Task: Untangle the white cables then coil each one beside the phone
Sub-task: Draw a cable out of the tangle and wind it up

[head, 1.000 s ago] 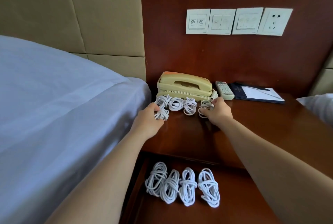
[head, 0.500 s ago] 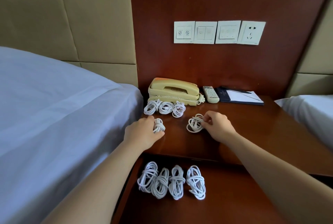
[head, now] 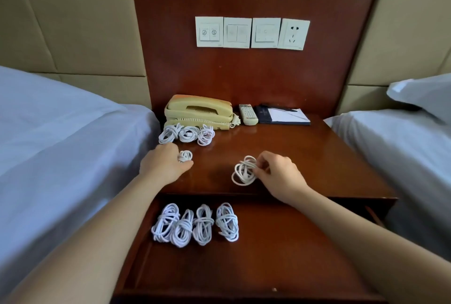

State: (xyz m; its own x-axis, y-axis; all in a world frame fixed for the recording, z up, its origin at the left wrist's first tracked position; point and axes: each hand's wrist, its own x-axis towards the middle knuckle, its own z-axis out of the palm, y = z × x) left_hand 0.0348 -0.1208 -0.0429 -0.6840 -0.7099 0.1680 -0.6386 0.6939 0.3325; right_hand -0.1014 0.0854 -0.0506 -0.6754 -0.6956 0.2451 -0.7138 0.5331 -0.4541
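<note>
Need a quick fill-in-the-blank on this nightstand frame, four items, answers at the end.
1. The open drawer holds ___ cable bundles.
2. A row of ___ coils lies right in front of the phone.
3. The remote lies between the phone and the ___.
4. The left hand grips a small coil and the right hand pinches a loose coil, both ___ in colour.
Answers: four; three; notepad; white.
</note>
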